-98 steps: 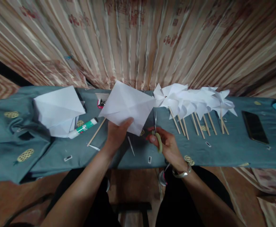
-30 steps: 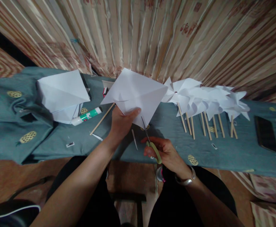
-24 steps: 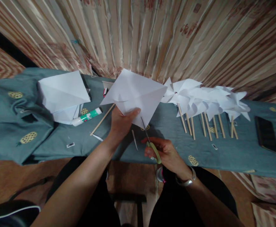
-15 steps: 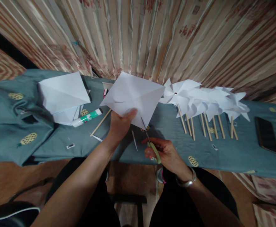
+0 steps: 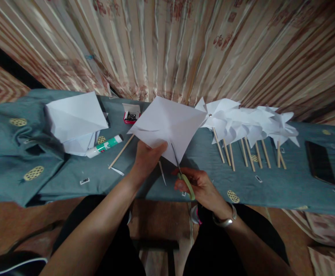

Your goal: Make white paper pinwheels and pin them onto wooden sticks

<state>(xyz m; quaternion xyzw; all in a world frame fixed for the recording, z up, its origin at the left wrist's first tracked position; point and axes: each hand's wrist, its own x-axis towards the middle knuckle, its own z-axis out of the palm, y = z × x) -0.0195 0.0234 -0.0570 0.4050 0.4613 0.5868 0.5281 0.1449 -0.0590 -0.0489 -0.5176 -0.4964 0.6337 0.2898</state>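
My left hand (image 5: 150,156) is closed on the near-left edge of a creased square of white paper (image 5: 170,119), thumb on top and the other fingers hidden beneath. A slit runs in from the paper's left corner. In my right hand (image 5: 197,186) is a pair of scissors (image 5: 188,187) with light green handles. Their blades lie at the paper's near corner, pointing toward its middle. Under the left side of the paper a wooden stick (image 5: 121,151) sticks out. A thin white paper sliver (image 5: 162,173) lies below the sheet.
Several white paper pinwheels (image 5: 227,115) on sticks lie at the right, then a dark phone (image 5: 319,162). To the left are stacked white sheets (image 5: 77,115), a green-and-white glue stick (image 5: 105,145) and a red box of small metal pieces (image 5: 131,114). A curtain (image 5: 167,50) hangs behind the cloth-covered table (image 5: 98,172).
The paper has shifted right and a little toward me, with the scissor blades now further into its near corner. The red box has come more into view.
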